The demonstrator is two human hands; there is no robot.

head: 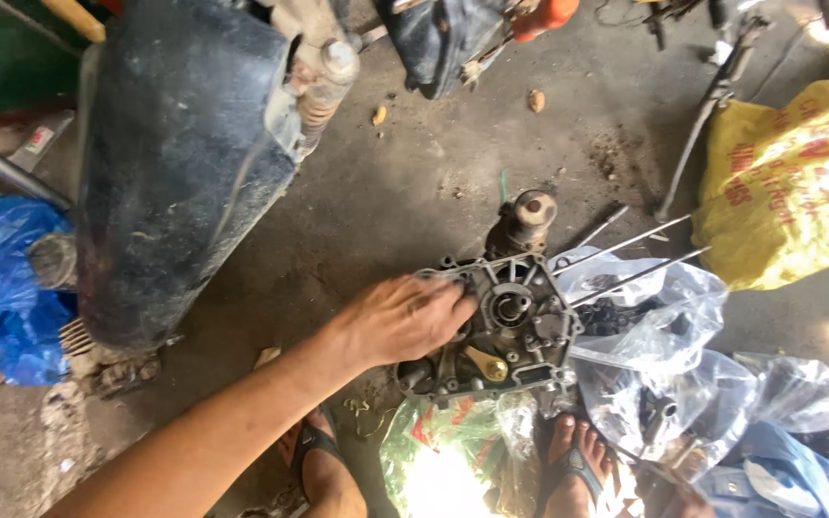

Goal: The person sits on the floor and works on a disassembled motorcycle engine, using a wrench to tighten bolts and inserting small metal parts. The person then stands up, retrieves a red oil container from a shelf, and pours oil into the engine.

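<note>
One hand, the left hand [405,317], is laid flat with fingers spread on the grimy grey metal engine casing [506,321], gripping nothing; the right hand is unseen, and steady bracing is judged needed.

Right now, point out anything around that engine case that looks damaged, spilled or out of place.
The engine case lies open on the bare concrete floor, grimy, with long studs sticking out sideways. The left hand rests on its edge. Small dark parts sit loose in clear plastic bags beside it. No fresh spill shows.
</note>
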